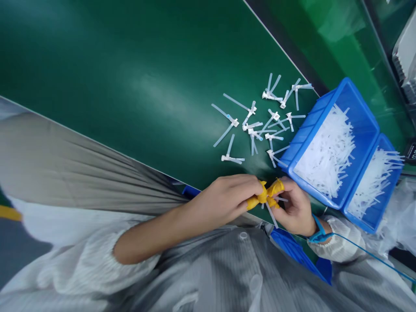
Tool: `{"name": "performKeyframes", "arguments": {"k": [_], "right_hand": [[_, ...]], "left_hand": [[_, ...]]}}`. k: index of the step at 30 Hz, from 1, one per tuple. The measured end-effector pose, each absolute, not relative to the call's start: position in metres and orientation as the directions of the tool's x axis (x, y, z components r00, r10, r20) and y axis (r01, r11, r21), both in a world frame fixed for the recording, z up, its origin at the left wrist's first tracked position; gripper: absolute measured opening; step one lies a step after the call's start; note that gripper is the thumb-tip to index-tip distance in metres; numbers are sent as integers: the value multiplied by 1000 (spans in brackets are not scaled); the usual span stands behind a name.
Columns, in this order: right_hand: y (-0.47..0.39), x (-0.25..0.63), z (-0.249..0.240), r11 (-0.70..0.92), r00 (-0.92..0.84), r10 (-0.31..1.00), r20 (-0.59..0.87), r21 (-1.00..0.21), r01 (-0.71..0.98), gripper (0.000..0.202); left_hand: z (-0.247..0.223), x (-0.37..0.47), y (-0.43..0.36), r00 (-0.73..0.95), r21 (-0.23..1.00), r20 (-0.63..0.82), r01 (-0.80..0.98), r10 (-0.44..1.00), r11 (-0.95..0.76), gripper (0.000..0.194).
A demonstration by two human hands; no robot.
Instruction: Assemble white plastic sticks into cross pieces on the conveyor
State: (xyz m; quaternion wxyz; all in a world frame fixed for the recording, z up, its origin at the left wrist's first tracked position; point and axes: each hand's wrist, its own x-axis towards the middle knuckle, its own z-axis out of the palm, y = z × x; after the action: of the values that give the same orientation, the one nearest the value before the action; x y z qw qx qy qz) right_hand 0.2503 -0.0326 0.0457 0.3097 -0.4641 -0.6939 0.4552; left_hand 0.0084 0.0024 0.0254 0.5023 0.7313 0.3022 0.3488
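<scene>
Near the table's front edge, my left hand (232, 195) and my right hand (294, 206) meet with yellow-wrapped fingertips pressed together. Between them they pinch a small piece with thin translucent tubes (272, 215). One tube points down towards me and another sticks out to the right, under my right fingers. The middle of this piece is hidden behind the fingertips. Just beyond my hands, several white fittings with tubes (231, 157) lie scattered on the green table. A blue band (320, 229) with a cord circles my right wrist.
A large blue bin (302, 134) full of short translucent tubes stands tilted in view at the right. Beside it is a smaller blue bin (393, 173) with more tubes. The green tabletop (113, 78) stretches left. Clear plastic bags (399, 216) lie at the far right.
</scene>
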Motion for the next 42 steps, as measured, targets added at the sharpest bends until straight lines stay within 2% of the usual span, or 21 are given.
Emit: {"name": "performKeyframes", "arguments": {"k": [7, 14, 22, 27, 30, 33, 35, 38, 40, 42], "right_hand": [[-33, 247, 46, 166, -372, 928, 10, -906, 390, 31], [-39, 249, 40, 114, -334, 942, -36, -900, 420, 39], [-39, 251, 31, 120, -332, 943, -25, -904, 409, 33], [-42, 250, 29, 124, -341, 940, -7, -924, 361, 22], [-45, 251, 35, 226, -394, 913, 103, -933, 279, 27], [-50, 259, 48, 394, -451, 849, 275, -898, 194, 38], [-53, 267, 59, 460, -461, 824, 329, -863, 206, 43], [-50, 279, 78, 449, -300, 884, 359, -832, 327, 42], [-41, 286, 89, 414, -192, 910, 367, -777, 474, 36], [-26, 294, 96, 392, -193, 914, 357, -650, 651, 30]], "left_hand": [[23, 7, 4, 552, 934, 258, 67, 793, -350, 21], [24, 7, 6, 582, 942, 217, 86, 784, -324, 18], [17, 8, 4, 538, 937, 257, 64, 803, -343, 6], [17, 7, 4, 559, 939, 269, 28, 784, -342, 13], [23, 0, 1, 541, 932, 332, -60, 773, -358, 25], [33, -12, 0, 425, 903, 421, -112, 802, -414, 24], [38, -20, 4, 293, 885, 456, -53, 840, -462, 20], [39, -29, 20, 122, 862, 459, 177, 880, -474, 12], [32, -37, 35, 127, 801, 453, 376, 883, -465, 11], [22, -51, 50, 176, 689, 457, 550, 872, -472, 22]]}}
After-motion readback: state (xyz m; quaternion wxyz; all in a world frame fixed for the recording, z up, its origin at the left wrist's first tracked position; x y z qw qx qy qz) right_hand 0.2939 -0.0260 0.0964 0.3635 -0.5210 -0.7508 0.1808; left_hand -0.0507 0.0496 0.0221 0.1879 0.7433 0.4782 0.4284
